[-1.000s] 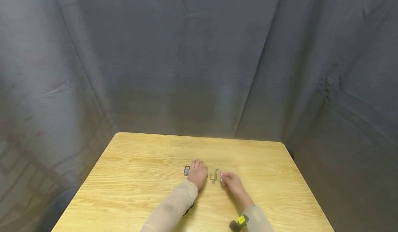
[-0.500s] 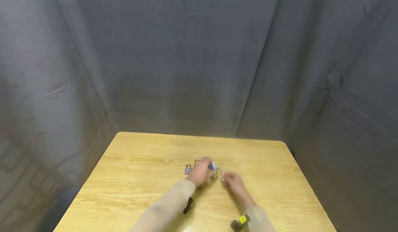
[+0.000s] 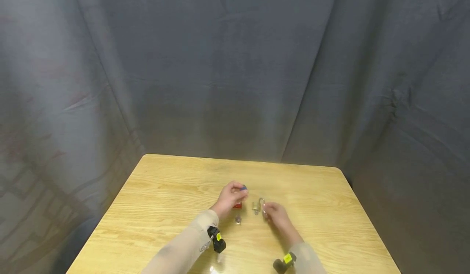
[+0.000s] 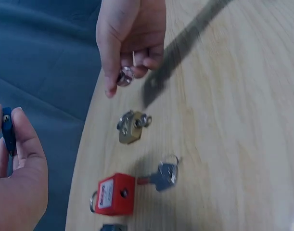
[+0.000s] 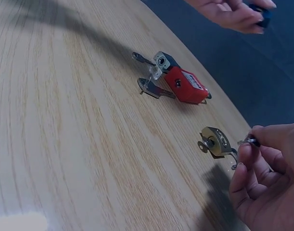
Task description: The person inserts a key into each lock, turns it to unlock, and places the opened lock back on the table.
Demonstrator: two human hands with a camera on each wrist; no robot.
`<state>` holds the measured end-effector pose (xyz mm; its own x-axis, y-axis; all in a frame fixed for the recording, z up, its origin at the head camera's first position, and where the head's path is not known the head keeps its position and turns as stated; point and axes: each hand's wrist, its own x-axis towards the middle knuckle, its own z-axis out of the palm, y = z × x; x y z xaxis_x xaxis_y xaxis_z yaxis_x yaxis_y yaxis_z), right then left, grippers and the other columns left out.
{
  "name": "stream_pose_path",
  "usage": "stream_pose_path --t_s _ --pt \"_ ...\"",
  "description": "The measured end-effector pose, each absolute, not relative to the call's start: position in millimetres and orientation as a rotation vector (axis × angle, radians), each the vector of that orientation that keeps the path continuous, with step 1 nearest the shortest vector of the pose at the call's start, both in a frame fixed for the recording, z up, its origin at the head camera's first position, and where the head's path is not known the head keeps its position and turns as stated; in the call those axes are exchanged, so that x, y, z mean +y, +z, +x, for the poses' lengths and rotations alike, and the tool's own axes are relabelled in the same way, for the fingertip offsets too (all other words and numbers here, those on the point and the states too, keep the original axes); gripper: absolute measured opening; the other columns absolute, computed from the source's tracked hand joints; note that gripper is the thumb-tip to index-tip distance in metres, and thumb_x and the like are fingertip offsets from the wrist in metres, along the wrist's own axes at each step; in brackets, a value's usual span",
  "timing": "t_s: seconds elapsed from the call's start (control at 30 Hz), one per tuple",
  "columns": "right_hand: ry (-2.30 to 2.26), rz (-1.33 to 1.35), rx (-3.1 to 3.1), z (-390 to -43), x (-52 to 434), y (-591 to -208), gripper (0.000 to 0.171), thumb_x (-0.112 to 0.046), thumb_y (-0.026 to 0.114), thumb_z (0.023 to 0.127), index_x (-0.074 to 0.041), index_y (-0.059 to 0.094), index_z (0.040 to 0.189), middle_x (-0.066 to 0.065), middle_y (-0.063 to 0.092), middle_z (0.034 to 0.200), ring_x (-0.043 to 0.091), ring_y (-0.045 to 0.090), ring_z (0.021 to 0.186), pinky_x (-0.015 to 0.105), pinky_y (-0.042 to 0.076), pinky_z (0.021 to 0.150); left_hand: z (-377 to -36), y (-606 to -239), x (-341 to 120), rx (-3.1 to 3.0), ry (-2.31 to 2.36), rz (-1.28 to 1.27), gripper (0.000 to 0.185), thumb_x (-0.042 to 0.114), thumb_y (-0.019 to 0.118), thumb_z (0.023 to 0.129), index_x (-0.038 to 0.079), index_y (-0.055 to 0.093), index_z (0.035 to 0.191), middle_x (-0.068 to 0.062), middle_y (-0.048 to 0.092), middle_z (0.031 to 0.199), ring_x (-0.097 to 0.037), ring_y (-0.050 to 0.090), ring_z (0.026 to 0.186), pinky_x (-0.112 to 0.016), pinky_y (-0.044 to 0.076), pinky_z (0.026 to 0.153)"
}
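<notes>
My left hand (image 3: 228,197) is raised a little above the wooden table (image 3: 161,208) and pinches a small blue piece (image 4: 8,134) between thumb and fingers. Below it lie a red padlock (image 4: 115,195) and a silver key (image 4: 164,175). A grey lock end (image 5: 162,60) touches the red padlock (image 5: 187,86). A small brass padlock (image 5: 215,142) lies to the right, keyhole showing. Just beside it my right hand (image 3: 274,213) pinches a small silver metal piece (image 5: 248,141) that looks like a key. In the left wrist view that hand (image 4: 132,33) hovers beyond the brass padlock (image 4: 131,128).
A dark grey cloth backdrop (image 3: 235,70) hangs behind and around the table. Black bands with yellow tags sit on the left wrist (image 3: 216,239) and the right wrist (image 3: 283,262). Bare wood stretches to the left and right of the hands.
My left hand has lifted off the table with the blue piece in its fingers, uncovering the red padlock and key. My right hand has stayed by the brass padlock.
</notes>
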<state>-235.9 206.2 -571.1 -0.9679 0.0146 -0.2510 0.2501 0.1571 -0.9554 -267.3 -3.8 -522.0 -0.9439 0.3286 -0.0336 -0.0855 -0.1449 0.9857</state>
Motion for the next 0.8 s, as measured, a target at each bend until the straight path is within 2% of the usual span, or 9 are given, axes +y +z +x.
stream_pose_path --t_s 0.2,0.4,0.47,0.63,0.8 --pt "-1.89 0.254 2.278 -238.5 205.6 -573.0 0.033 -0.016 0.056 0.095 0.01 0.056 0.116 0.009 0.061 0.086 0.017 0.054 0.072 0.025 0.051 0.061 -262.1 -525.0 -17.0 1.843 2.132 0.234 0.039 0.018 0.059 0.097 -0.01 0.049 0.122 -0.015 0.063 0.106 -0.016 0.065 0.087 -0.032 0.058 0.085" --pt "-1.875 0.245 2.333 -239.3 204.9 -574.0 0.031 -0.013 0.057 0.094 0.01 0.058 0.115 0.009 0.061 0.086 0.018 0.055 0.072 0.027 0.052 0.062 -258.8 -527.1 -23.2 1.777 2.122 0.052 0.054 0.017 0.062 0.094 -0.01 0.038 0.134 -0.025 0.061 0.113 -0.011 0.066 0.079 -0.018 0.057 0.07" --pt "-1.886 0.248 2.326 -239.8 204.6 -574.4 0.029 -0.011 0.056 0.094 0.01 0.058 0.114 0.01 0.061 0.086 0.018 0.055 0.071 0.027 0.051 0.062 -258.6 -529.0 -24.4 1.752 2.119 -0.006 0.056 0.018 0.064 0.094 -0.012 0.04 0.134 -0.027 0.06 0.115 -0.01 0.065 0.078 -0.015 0.056 0.068" --pt "-1.918 0.251 2.299 -239.8 204.3 -573.9 0.027 -0.009 0.056 0.094 0.01 0.058 0.113 0.009 0.06 0.084 0.018 0.055 0.071 0.027 0.051 0.062 -258.5 -534.0 -26.8 1.701 2.131 -0.099 0.048 0.018 0.066 0.091 -0.011 0.053 0.127 -0.024 0.065 0.11 -0.006 0.063 0.074 -0.013 0.055 0.066" --pt "-1.911 0.229 2.308 -238.6 204.0 -574.1 0.029 -0.01 0.056 0.094 0.012 0.057 0.113 0.009 0.061 0.084 0.018 0.055 0.072 0.027 0.052 0.063 -259.6 -534.9 -27.8 1.64 2.165 -0.167 0.05 0.02 0.065 0.092 -0.01 0.051 0.129 -0.02 0.065 0.109 -0.005 0.065 0.075 -0.015 0.056 0.073"
